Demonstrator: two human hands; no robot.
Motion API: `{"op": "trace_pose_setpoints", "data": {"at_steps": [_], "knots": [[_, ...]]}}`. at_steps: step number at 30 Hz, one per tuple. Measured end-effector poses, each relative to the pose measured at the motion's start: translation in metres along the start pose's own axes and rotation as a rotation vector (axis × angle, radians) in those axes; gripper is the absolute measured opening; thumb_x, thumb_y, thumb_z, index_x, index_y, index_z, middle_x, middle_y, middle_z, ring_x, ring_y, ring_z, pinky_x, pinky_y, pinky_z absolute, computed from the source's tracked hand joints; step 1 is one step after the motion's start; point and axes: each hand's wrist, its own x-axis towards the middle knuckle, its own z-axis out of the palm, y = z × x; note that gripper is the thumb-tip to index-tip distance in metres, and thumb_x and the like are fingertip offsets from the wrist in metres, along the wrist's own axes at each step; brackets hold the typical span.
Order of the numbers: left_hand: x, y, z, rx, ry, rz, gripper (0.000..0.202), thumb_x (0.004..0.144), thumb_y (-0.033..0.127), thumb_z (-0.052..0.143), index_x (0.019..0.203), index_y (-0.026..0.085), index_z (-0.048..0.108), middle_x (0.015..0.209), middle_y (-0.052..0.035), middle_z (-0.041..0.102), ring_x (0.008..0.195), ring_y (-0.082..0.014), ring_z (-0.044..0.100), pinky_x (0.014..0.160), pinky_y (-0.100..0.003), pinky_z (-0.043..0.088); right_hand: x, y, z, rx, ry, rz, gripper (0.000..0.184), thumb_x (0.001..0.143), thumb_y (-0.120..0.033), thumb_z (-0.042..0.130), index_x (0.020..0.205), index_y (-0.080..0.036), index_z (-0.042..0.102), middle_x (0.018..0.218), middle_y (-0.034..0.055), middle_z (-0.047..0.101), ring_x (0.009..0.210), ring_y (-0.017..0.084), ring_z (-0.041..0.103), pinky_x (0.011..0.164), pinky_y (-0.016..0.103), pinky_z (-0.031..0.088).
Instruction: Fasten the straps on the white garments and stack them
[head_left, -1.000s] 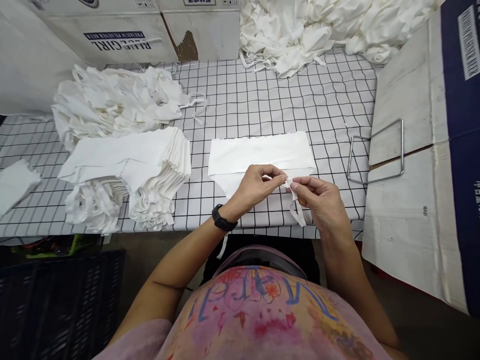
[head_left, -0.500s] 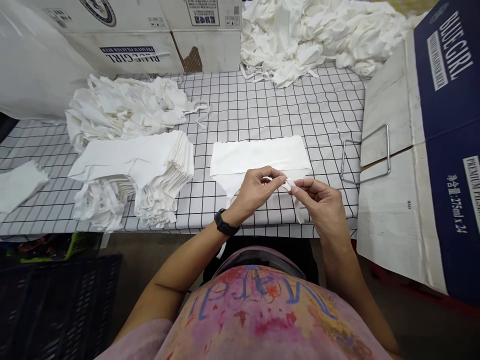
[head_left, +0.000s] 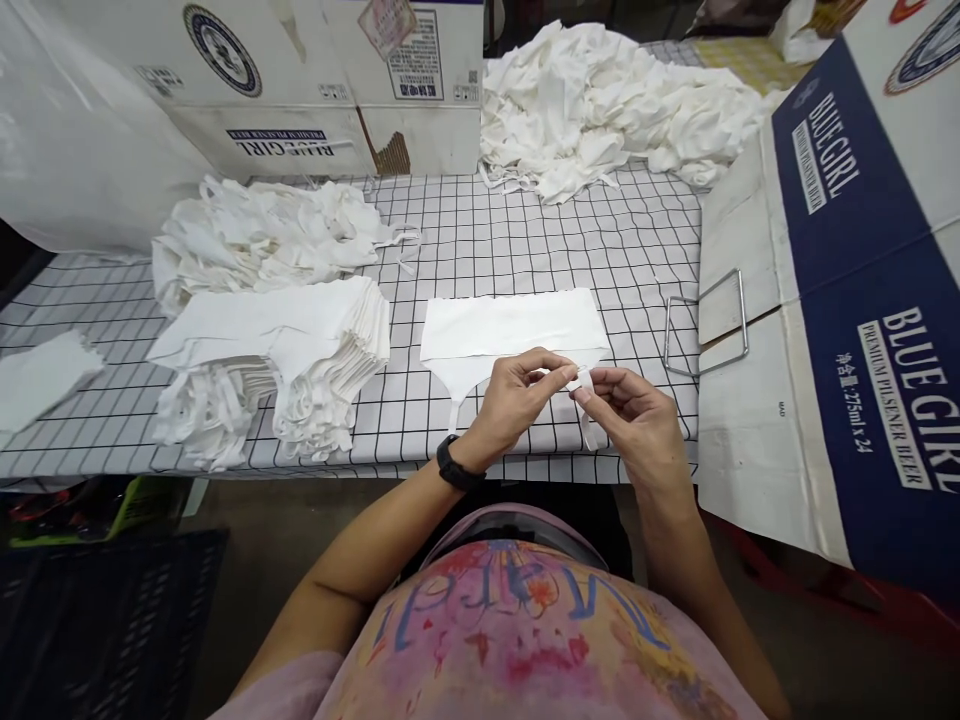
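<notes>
A white garment piece (head_left: 514,325), a wide band with narrow straps, lies flat in front of me on the checked cloth. Both hands meet over its lower right corner. With a pinch of thumb and fingers, my left hand (head_left: 527,395) holds the garment's white strap (head_left: 587,405), a black band round that wrist. My right hand (head_left: 630,410) pinches the same strap from the right, and its loose end hangs toward the table edge. The fingertips hide part of the strap.
Left of the piece stands a neat stack of similar white garments (head_left: 300,325), with a loose heap (head_left: 262,235) behind it. A bigger white pile (head_left: 562,110) lies at the back. Cardboard boxes (head_left: 292,140) border the table; a wire frame (head_left: 705,320) sits by the right-hand carton (head_left: 750,420).
The view has tilted up and shifted slightly. Both hands stay pinched at the strap, its loose end now hanging more plainly below the fingers.
</notes>
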Motion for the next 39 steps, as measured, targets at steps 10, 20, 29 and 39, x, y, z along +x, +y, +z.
{"op": "trace_pose_setpoints", "data": {"at_steps": [10,20,29,39], "knots": [[-0.0065,0.0028,0.0026,-0.078,-0.001,-0.037,0.027,0.081,0.044,0.083,0.079,0.018,0.078,0.083,-0.0037,0.071,0.082,-0.0155,0.062,0.077,-0.030,0.051,-0.0085,-0.0027,-0.0008,0.002,0.053,-0.039,0.020,0.083,-0.039,0.085,0.095,-0.024,0.077,0.088,0.0019,0.074,0.079,0.017,0.068,0.070,0.030,0.052],[-0.0080,0.0012,0.0045,-0.048,0.006,-0.018,0.016,0.084,0.033,0.078,0.086,0.018,0.080,0.090,-0.0050,0.076,0.088,-0.0162,0.066,0.080,-0.029,0.053,-0.0090,-0.0095,-0.0003,0.041,0.046,0.007,0.020,0.085,-0.040,0.083,0.093,-0.023,0.078,0.083,0.0023,0.075,0.075,0.016,0.067,0.065,0.027,0.050],[-0.0074,0.0014,0.0058,-0.037,0.020,-0.019,0.016,0.083,0.032,0.079,0.088,0.016,0.080,0.092,-0.0058,0.076,0.090,-0.0168,0.068,0.084,-0.029,0.053,-0.0050,-0.0069,0.0011,0.105,0.069,0.017,0.017,0.083,-0.038,0.084,0.089,-0.023,0.080,0.079,0.0020,0.075,0.073,0.015,0.068,0.064,0.026,0.052],[-0.0062,0.0015,0.0069,-0.056,0.044,-0.034,0.017,0.081,0.033,0.080,0.081,0.016,0.079,0.086,-0.0051,0.076,0.087,-0.0161,0.067,0.082,-0.029,0.053,-0.0068,-0.0055,0.0001,0.089,0.062,0.018,0.018,0.083,-0.038,0.084,0.090,-0.023,0.080,0.077,0.0019,0.075,0.072,0.015,0.068,0.064,0.026,0.052]]}}
